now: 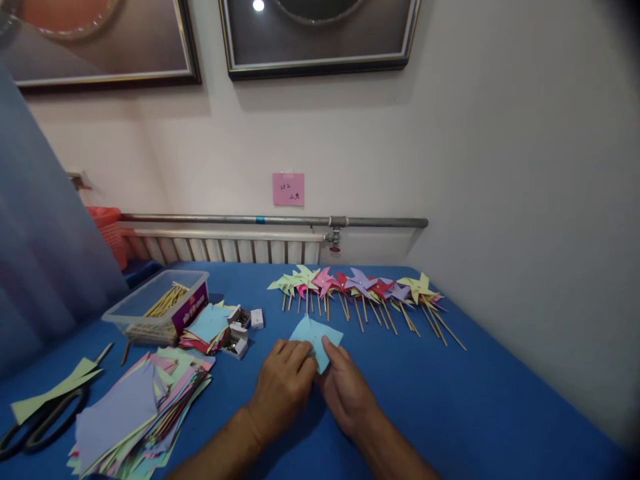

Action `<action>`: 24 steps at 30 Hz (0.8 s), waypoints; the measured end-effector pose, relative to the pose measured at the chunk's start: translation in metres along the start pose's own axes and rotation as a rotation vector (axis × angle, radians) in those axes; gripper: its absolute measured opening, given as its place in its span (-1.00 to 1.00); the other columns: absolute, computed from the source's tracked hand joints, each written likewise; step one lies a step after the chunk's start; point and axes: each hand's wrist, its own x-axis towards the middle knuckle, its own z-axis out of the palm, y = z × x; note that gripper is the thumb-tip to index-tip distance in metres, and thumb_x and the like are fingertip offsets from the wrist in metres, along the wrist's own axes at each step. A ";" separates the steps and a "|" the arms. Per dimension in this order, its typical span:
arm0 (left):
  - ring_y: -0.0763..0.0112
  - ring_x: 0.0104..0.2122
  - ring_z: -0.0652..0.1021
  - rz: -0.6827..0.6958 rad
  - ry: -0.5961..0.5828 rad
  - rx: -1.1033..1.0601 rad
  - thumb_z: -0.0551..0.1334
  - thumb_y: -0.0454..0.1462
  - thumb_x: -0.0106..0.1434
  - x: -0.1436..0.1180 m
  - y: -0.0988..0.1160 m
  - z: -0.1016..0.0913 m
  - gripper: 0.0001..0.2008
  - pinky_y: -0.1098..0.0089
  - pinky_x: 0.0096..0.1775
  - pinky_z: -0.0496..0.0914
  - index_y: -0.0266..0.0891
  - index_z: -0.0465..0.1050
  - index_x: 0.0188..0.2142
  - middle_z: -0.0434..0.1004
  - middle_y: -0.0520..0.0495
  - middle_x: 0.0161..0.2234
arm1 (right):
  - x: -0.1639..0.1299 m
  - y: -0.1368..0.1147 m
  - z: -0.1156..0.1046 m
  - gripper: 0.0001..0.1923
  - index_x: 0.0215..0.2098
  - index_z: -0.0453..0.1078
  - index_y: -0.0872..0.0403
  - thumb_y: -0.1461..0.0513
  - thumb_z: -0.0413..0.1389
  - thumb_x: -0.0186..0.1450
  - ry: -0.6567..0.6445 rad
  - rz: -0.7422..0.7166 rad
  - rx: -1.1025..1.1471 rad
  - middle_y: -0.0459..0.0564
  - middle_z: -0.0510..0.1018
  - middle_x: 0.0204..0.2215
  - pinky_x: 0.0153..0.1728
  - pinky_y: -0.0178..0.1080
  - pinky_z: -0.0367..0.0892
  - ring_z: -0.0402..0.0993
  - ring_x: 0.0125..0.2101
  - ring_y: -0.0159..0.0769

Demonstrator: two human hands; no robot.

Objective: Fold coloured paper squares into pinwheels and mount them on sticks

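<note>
A light blue paper square (315,333) with cuts in it is held up between my two hands, over the blue table. My left hand (287,380) has its fingers curled at the paper's lower left edge. The thumb of my right hand (345,390) presses on the paper's right side, with the other fingers behind it. A small dark dot shows near the paper's middle. Just beyond the paper lie finished paper pinwheels (363,283) on wooden sticks, in a row of several colours.
On the left are a stack of coloured paper (120,420), black-handled scissors (55,413) under yellow-green paper, and a clear plastic box (145,293) of sticks. Small open boxes (235,341) of metal pins stand beside more cut paper (207,325). Behind the table are a radiator (225,250) and wall.
</note>
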 end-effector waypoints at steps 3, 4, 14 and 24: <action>0.21 -0.21 0.62 -0.109 -0.051 -0.161 0.17 -0.35 0.46 -0.008 0.002 -0.002 -0.83 0.17 -0.13 0.41 -0.19 0.54 -0.22 0.69 -0.21 -0.15 | 0.004 0.002 -0.010 -0.57 -0.28 0.53 0.01 -0.01 0.53 0.06 0.079 -0.005 -0.014 0.00 0.75 -0.27 -0.05 -0.06 0.55 0.67 -0.06 0.00; 0.18 -0.16 0.63 -0.188 -0.053 -0.218 0.19 -0.30 0.46 -0.010 -0.001 -0.004 -0.85 0.16 -0.09 0.42 -0.19 0.56 -0.16 0.69 -0.22 -0.11 | 0.005 0.002 -0.012 -0.57 -0.25 0.54 0.02 -0.01 0.52 0.09 0.075 0.007 -0.023 0.02 0.76 -0.25 -0.05 -0.05 0.55 0.68 -0.06 0.02; 0.46 -0.58 0.33 -1.252 -0.162 -1.026 0.47 0.09 0.01 -0.009 -0.043 0.001 -0.57 0.44 -0.48 0.19 -0.20 0.48 -0.47 0.39 0.10 -0.60 | -0.007 0.009 -0.007 -0.52 -0.05 0.62 0.10 -0.03 0.44 0.20 -0.078 0.147 -0.116 0.13 0.78 -0.20 -0.02 0.02 0.53 0.71 -0.11 0.06; 0.53 -0.62 0.31 -1.361 -0.073 -1.166 0.55 0.03 -0.11 -0.005 -0.033 0.000 -0.57 0.47 -0.51 0.18 -0.21 0.47 -0.50 0.38 0.14 -0.63 | -0.004 0.007 -0.012 -0.46 -0.13 0.65 0.12 -0.07 0.52 0.11 0.008 0.086 -0.199 0.08 0.77 -0.28 -0.13 -0.06 0.53 0.69 -0.28 -0.04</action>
